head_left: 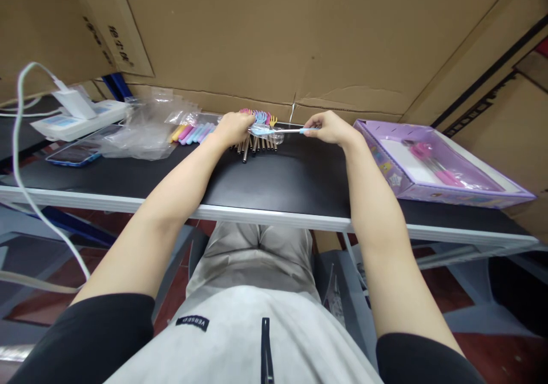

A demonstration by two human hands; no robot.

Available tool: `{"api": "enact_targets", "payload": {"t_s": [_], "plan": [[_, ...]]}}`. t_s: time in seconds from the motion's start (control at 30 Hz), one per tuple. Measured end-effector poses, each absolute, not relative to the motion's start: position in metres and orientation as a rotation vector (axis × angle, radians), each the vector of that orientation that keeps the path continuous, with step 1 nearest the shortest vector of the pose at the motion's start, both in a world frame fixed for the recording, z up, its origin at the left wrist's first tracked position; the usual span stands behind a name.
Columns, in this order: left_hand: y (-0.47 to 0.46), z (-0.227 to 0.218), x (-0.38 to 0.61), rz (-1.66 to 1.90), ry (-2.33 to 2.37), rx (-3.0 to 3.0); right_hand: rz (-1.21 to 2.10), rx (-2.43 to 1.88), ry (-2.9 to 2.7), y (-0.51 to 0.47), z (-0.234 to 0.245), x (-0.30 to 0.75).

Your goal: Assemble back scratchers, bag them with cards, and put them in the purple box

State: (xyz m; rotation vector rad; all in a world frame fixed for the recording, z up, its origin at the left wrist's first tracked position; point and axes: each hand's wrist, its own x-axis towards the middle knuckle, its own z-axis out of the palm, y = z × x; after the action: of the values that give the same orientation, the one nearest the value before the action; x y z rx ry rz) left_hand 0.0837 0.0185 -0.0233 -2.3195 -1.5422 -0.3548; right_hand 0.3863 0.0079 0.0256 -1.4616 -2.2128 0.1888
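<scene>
My left hand (233, 128) is closed on the open end of a small clear plastic sleeve (269, 131). My right hand (329, 127) pinches the light-blue handle of a utensil (299, 129) whose metal end lies inside that sleeve. Both hands hover over the black tabletop (274, 181), just in front of a heap of small forks and spoons (258, 128) with pink, blue and yellow handles and metal ends. The fingertips of both hands are partly hidden.
A row of pastel-handled utensils (193, 133) lies beside crumpled clear bags (143, 133). A phone (75, 153) and a power strip with charger (79, 113) sit far left. A purple box (432, 164) holding a pink utensil set stands right. Cardboard (299, 36) walls the back.
</scene>
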Motion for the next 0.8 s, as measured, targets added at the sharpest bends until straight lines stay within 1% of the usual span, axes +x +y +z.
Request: {"api": "enact_targets", "payload": {"t_s": [0.3,0.6,0.8], "plan": [[0.016,-0.025,0.088,-0.375,-1.484,-2.346,0.279,-1.354,-2.272,0.018,0.014,0.372],[0.006,-0.018,0.091,-0.271,-1.6,-2.344,0.294,-1.244,-2.306,0.011,0.01,0.36],[0.004,-0.017,0.093,-0.236,-1.57,-2.332,0.26,-1.198,-2.32,0.004,0.007,0.344]]}}
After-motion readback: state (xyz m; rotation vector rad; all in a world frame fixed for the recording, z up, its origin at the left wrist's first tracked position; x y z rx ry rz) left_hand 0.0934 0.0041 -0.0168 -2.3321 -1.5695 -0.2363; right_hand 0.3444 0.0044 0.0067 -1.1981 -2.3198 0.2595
